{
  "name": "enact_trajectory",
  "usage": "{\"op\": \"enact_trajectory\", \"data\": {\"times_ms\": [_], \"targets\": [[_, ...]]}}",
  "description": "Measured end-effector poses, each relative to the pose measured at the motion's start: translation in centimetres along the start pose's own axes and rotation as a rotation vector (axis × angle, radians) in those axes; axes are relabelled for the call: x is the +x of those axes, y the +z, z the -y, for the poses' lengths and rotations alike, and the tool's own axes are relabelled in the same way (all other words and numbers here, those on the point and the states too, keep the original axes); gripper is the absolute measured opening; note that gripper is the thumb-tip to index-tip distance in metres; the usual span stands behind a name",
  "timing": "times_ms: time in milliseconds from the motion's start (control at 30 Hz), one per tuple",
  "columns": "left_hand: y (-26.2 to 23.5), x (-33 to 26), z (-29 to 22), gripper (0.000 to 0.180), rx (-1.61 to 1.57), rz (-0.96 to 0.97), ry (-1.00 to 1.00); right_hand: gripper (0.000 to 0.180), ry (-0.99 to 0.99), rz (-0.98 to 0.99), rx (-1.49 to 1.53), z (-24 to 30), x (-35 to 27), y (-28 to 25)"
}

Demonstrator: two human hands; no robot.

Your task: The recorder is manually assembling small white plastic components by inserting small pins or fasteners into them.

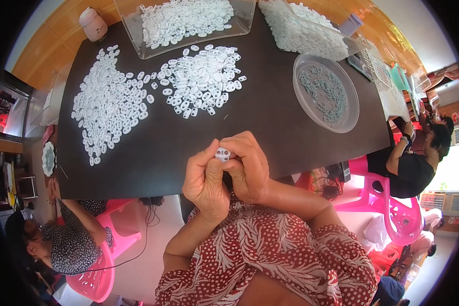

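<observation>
Close to the table's near edge, both my hands meet at the fingertips around a small white oval plastic piece with dark holes (222, 154). My left hand (207, 178) pinches it from the left with thumb and bent fingers. From the other side my right hand (248, 166) grips the same piece, its fingers curled. Fingers cover part of the piece. Beyond my hands lies a heap of similar white pieces (201, 79), with a second, longer heap (107, 99) to its left. A tiny thin grey part (225, 117) lies alone on the dark table (270, 102).
A round clear tray (353, 104) on the right holds many small grey-green parts. At the back stand a clear bin (132, 46) of white pieces and a filled clear bag or container (303, 30). A pink-white jar (93, 24) is back left. People sit at both sides.
</observation>
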State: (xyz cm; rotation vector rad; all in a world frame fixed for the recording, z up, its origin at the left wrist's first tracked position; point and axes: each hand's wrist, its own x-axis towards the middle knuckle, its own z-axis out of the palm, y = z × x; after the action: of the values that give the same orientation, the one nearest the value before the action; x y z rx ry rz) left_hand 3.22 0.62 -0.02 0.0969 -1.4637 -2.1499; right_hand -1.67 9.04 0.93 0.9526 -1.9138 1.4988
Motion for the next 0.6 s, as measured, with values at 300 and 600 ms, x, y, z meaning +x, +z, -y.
{"op": "enact_trajectory", "data": {"times_ms": [300, 600], "targets": [[0.5, -0.3, 0.0, 0.025, 0.087, -0.007, 0.134, 0.019, -0.068, -0.067, 0.022, -0.3, 0.1, 0.8], [0.7, 0.3, 0.4, 0.023, 0.201, -0.037, 0.176, 0.019, -0.101, -0.056, 0.004, -1.5, -0.1, 1.1]]}}
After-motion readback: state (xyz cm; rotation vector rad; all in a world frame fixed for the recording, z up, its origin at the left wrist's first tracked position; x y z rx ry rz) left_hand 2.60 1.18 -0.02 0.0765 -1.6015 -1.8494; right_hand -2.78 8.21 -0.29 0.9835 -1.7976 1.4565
